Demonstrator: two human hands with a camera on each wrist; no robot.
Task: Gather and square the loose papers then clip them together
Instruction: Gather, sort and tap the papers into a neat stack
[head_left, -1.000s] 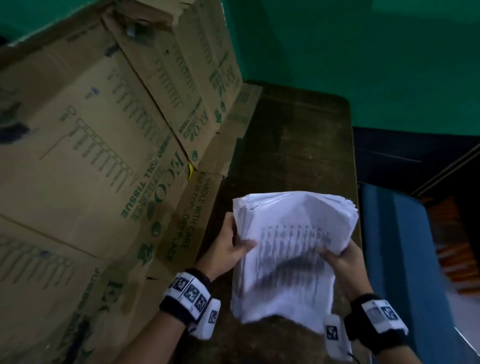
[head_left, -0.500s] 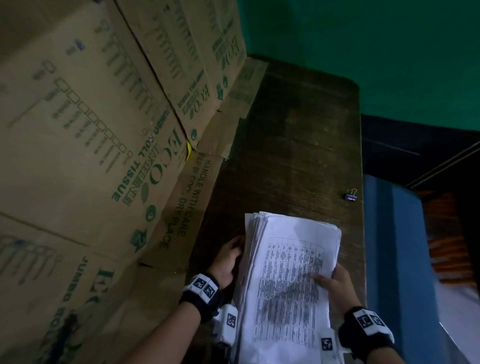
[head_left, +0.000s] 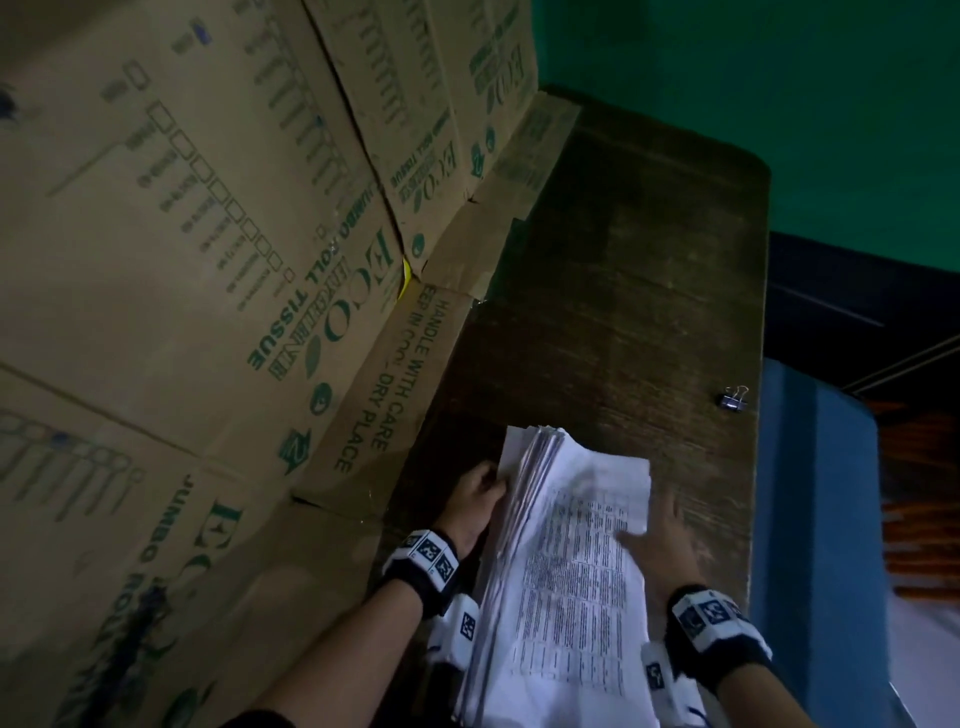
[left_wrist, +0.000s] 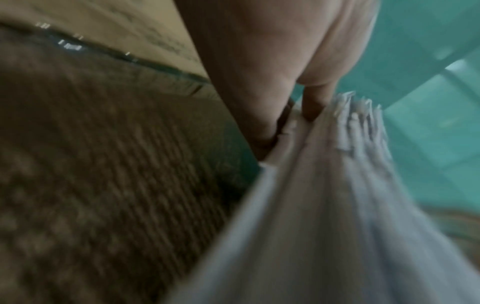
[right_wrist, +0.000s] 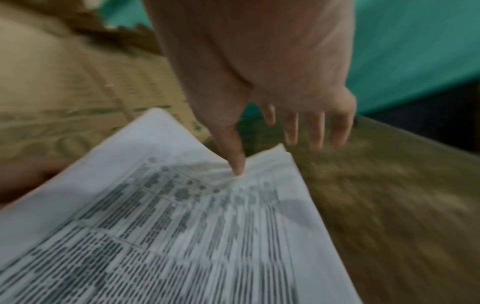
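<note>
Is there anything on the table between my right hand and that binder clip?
Nothing visible. Only bare wooden table lies between the right hand, at the paper stack's right edge, and the binder clip near the table's right edge.

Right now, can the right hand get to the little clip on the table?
Probably yes. The right hand is open, thumb just touching the papers, and only bare table lies between it and the clip near the right edge. The left hand holds the papers.
</note>
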